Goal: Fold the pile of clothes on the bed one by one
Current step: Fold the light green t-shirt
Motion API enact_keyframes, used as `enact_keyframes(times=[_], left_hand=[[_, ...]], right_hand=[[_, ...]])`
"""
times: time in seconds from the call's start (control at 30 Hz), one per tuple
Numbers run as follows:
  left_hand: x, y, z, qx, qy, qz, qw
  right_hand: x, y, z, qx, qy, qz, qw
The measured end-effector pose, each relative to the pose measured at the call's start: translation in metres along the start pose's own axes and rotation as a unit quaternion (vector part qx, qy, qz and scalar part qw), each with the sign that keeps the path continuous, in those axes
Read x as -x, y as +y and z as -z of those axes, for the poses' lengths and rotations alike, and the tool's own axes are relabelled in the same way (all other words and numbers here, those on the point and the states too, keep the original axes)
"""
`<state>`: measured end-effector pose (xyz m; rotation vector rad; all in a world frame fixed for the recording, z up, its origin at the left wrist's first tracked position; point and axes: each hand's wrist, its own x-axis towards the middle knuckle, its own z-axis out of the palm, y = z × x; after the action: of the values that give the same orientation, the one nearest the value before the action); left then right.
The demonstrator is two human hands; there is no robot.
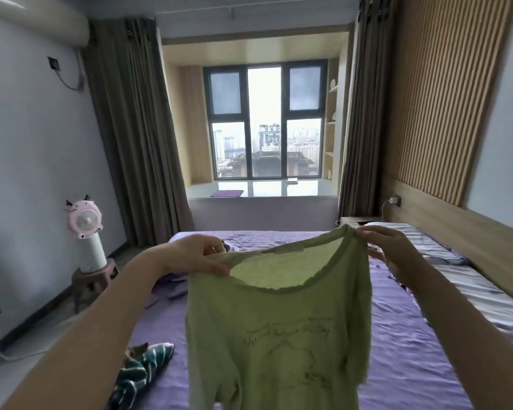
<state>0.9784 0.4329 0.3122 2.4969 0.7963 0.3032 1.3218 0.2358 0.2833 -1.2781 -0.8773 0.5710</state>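
A light green T-shirt (279, 329) with a faint dark print hangs spread in the air above the purple bed (403, 350). My left hand (199, 255) pinches its left shoulder near the neckline. The right shoulder is pinched by my right hand (391, 250), a little higher up. The shirt's lower part runs out of the frame. A crumpled green-and-white striped garment (139, 371) lies on the bed's near left edge. More purple cloth (172, 288) is bunched on the left side behind my left arm.
A striped pillow (421, 241) and striped bedding (480, 294) lie along the wooden headboard on the right. A pink fan (85, 220) stands on a small stool (92, 279) by the left wall. Curtains and a window bay fill the far end.
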Motion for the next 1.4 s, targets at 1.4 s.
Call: enact_keyframes(times=[1.4], left_hand=[[0.145, 0.035, 0.019, 0.213, 0.435, -0.143, 0.863]], right_hand=[[0.188, -0.079, -0.105, 0.257, 0.328, 0.236, 0.878]])
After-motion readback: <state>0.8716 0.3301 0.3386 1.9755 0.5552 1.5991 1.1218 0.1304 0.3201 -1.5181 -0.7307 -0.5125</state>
